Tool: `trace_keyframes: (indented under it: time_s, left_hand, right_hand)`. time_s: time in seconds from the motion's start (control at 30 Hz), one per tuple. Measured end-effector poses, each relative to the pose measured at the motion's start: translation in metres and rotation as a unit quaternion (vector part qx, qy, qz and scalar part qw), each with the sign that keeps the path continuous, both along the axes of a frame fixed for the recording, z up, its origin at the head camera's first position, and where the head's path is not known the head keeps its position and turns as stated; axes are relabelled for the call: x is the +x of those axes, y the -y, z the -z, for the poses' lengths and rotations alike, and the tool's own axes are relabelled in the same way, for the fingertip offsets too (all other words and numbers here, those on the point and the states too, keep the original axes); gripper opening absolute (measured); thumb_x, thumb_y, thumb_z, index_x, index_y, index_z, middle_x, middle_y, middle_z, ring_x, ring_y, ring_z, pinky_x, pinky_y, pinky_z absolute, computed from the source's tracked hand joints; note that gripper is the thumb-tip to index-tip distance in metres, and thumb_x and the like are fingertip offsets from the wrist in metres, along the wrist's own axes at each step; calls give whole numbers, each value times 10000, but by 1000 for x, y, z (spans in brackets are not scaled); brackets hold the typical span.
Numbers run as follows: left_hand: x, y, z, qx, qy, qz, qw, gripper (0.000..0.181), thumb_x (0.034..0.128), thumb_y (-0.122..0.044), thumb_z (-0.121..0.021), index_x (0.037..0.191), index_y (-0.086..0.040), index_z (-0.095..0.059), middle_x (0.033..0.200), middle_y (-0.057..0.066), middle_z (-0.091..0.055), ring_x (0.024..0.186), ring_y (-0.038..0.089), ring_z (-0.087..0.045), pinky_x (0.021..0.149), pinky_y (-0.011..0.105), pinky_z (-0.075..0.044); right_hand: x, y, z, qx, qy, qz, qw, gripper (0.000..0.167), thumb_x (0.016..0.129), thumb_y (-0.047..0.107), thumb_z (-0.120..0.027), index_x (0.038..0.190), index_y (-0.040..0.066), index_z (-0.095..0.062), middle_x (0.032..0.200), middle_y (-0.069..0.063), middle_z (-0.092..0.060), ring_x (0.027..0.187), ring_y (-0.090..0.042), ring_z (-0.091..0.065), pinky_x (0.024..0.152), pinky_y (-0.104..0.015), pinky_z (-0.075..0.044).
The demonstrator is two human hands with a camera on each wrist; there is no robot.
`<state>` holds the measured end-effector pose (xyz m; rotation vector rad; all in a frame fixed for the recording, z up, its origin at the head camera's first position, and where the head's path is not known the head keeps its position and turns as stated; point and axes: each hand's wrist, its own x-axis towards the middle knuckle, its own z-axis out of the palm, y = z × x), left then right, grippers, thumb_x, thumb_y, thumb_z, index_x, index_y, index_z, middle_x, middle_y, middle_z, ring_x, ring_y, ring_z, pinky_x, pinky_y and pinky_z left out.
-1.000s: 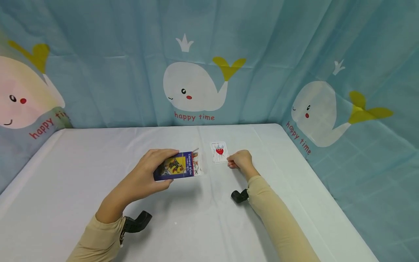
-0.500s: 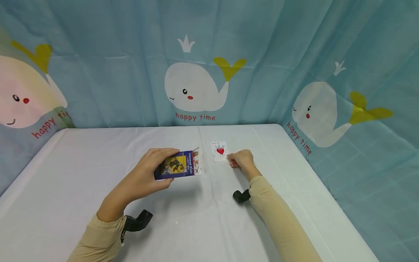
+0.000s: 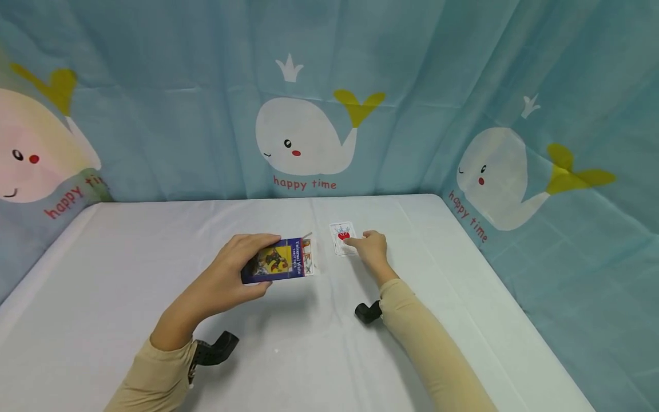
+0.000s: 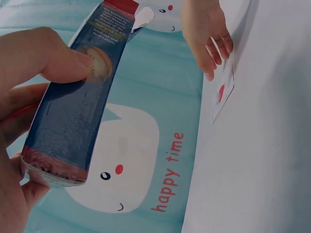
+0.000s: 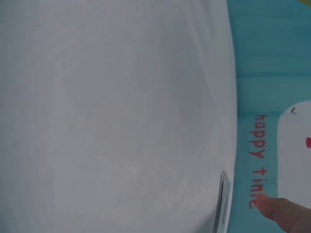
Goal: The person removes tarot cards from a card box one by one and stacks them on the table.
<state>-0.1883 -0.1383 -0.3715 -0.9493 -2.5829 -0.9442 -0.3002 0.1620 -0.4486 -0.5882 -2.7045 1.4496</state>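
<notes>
My left hand (image 3: 223,280) grips a blue tarot card box (image 3: 275,263) above the table, thumb on one side and fingers on the other. From the box's right end, tarot cards (image 3: 308,257) stick out a little. Further back lies a small stack of tarot cards (image 3: 337,229), the top one showing a red heart. My right hand (image 3: 373,249) hovers at the stack's right side with its thumb over the heart card. Seen from the left wrist, its fingers are loosely extended and pinch nothing. In the right wrist view one fingertip (image 5: 279,211) shows beside the stack's edge.
A white cloth covers the table (image 3: 154,246). Behind and beside it hangs a blue curtain (image 3: 206,114) printed with whales. A black wrist camera (image 3: 218,349) juts from the left sleeve, another camera (image 3: 368,312) from the right sleeve.
My right hand has shifted slightly left and its thumb now reaches over the heart card, where before the fingers were at the card's lower right corner. The left hand keeps holding the box.
</notes>
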Motion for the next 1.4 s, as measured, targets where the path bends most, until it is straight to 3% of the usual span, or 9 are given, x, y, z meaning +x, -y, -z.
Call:
trace_keyframes:
  time_s: [0.17,0.3,0.53,0.77,0.87,0.93,1.03,1.2,1.4]
  left_hand:
    - [1,1,0,-13,4,-15,10000,747,764,-91,-804,1442,-131,-494,1417,62,-551,1256,238,-447,946,475,-437]
    - [1,0,0,-10,14,-4,10000,745,762,-89,-806,1438,-117,-495,1415,67,-552,1258,245,-443,949,482,-431]
    - [1,0,1,-21,8,-3,10000,749,762,-92,-806,1442,-125,-493,1413,72,-555,1256,248,-445,955,483,-421]
    - [0,1,1,-12,-14,2,10000,747,763,-95,-806,1441,-123,-495,1414,76,-554,1256,247,-449,953,477,-428]
    - [0,1,0,-7,-23,5,10000,748,764,-100,-808,1442,-122,-493,1416,76,-552,1260,247,-448,957,477,-431]
    - [0,1,0,2,-26,12,10000,747,765,-100,-806,1442,-120,-492,1417,74,-551,1258,248,-447,954,476,-430]
    - [0,1,-2,38,-26,9,10000,744,764,-96,-806,1439,-113,-494,1418,68,-550,1251,243,-447,944,468,-436]
    - [2,3,-3,70,-5,0,10000,748,760,-93,-811,1438,-126,-497,1418,60,-552,1250,233,-450,940,462,-443]
    - [3,2,-2,43,-65,-67,9999,742,757,-100,-812,1432,-136,-505,1412,63,-561,1235,231,-464,931,457,-449]
  right_hand:
    - [-2,16,-1,1063,271,-112,9939,786,756,420,-821,1286,-102,-566,1313,-287,-490,1237,-414,-451,1003,-481,-433]
    - [-1,25,-3,1524,415,-136,9874,791,731,422,-846,1229,-129,-574,1248,-272,-498,1180,-386,-463,965,-476,-438]
    - [-1,32,-4,1762,462,-123,9832,678,736,292,-848,1188,-130,-571,1226,-265,-500,1174,-375,-455,994,-466,-427]
    - [-3,35,-6,1781,597,-151,9821,685,750,295,-831,1204,-128,-543,1240,-262,-492,1168,-367,-453,978,-453,-441]
    - [-7,28,-12,1772,777,-357,9805,802,742,371,-841,1278,-118,-498,1298,-271,-455,1217,-378,-431,999,-460,-438]
    - [-12,18,-19,1810,804,-755,9773,874,736,409,-850,1344,-89,-469,1357,-277,-423,1271,-396,-409,1038,-474,-422]
    - [-27,-2,-31,1949,712,-1795,9616,900,749,389,-851,1434,-26,-439,1459,-268,-384,1366,-417,-368,1115,-512,-368]
    - [-47,-23,-35,2156,887,-3405,9109,934,744,298,-859,1518,83,-384,1598,-163,-295,1486,-378,-246,1190,-563,-242]
    - [-57,-21,-30,2380,948,-4050,8777,1054,697,238,-895,1555,81,-303,1640,-135,-230,1515,-389,-176,1211,-564,-185]
